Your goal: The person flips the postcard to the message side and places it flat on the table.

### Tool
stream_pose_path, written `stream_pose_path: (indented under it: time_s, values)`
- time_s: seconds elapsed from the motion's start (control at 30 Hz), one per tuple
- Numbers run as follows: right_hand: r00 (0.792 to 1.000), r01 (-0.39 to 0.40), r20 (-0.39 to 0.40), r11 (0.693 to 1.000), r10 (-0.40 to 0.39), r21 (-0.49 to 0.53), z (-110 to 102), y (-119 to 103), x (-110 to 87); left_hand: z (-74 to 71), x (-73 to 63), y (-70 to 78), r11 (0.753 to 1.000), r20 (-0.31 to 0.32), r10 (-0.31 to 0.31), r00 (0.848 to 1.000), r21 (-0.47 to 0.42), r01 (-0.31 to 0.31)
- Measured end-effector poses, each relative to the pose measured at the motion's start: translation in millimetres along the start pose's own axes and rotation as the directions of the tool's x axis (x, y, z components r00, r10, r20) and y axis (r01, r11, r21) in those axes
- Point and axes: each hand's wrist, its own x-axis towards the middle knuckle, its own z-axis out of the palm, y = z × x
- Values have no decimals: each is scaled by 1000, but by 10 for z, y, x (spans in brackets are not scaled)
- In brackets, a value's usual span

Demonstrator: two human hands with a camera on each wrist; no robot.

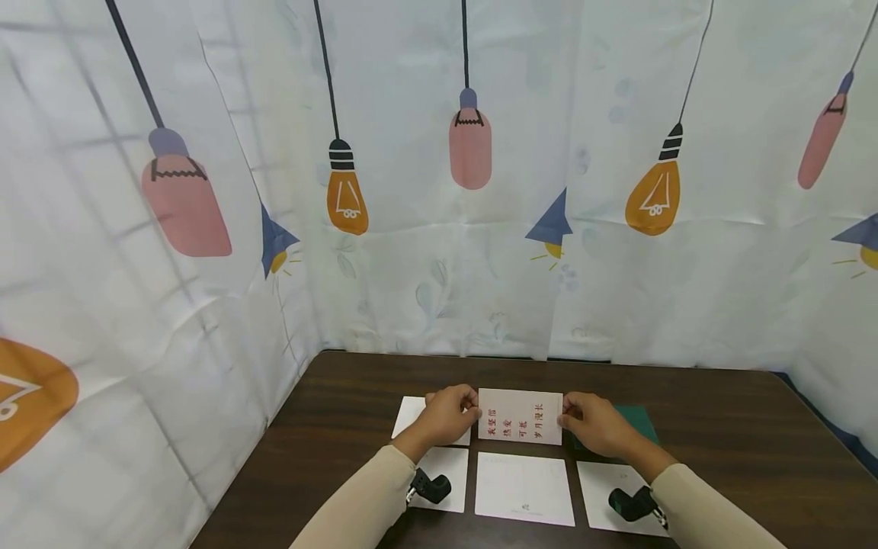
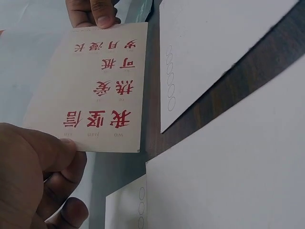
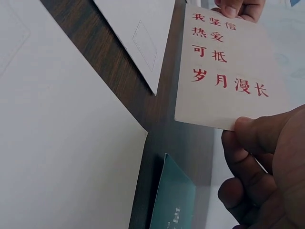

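Note:
A cream postcard (image 1: 520,416) with lines of red Chinese characters is held up over the far middle of the table. My left hand (image 1: 447,417) pinches its left edge between thumb and fingers. On the opposite edge, my right hand (image 1: 598,427) grips it the same way. In the left wrist view, the postcard (image 2: 95,86) is stretched between both hands, its printed face showing. The right wrist view shows the right thumb (image 3: 252,131) on that face, near the edge. Beneath my right hand lies a dark green card (image 1: 638,424), partly hidden by it.
White cards lie in rows on the dark wooden table (image 1: 741,427): one (image 1: 408,410) behind my left hand, and a near row of left (image 1: 453,461), middle (image 1: 524,488) and right (image 1: 604,488). A patterned curtain (image 1: 439,305) hangs behind the table and along its left side.

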Motion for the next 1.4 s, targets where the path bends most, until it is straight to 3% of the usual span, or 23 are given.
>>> stream_pose_path:
  time_s: [0.47,0.8,1.07,1.4]
  values:
    - [1000,18,-26,1000,-18,-6,-31,31,27,-25,10,82,1000,-39,22,999,-14,-23]
    - [1000,8,-14,999,-7,50,-4,29,-12,10,-17,31,999,-32,26,999,-41,-27]
    - [999,21,-25,999,-20,34,-18,45,-12,12,-15,7,999,-16,7,1000,-49,-8]
    - [999,33,-21,998,-32,45,-37,75,-30,-8,-25,1,998,-36,54,998,-43,-56]
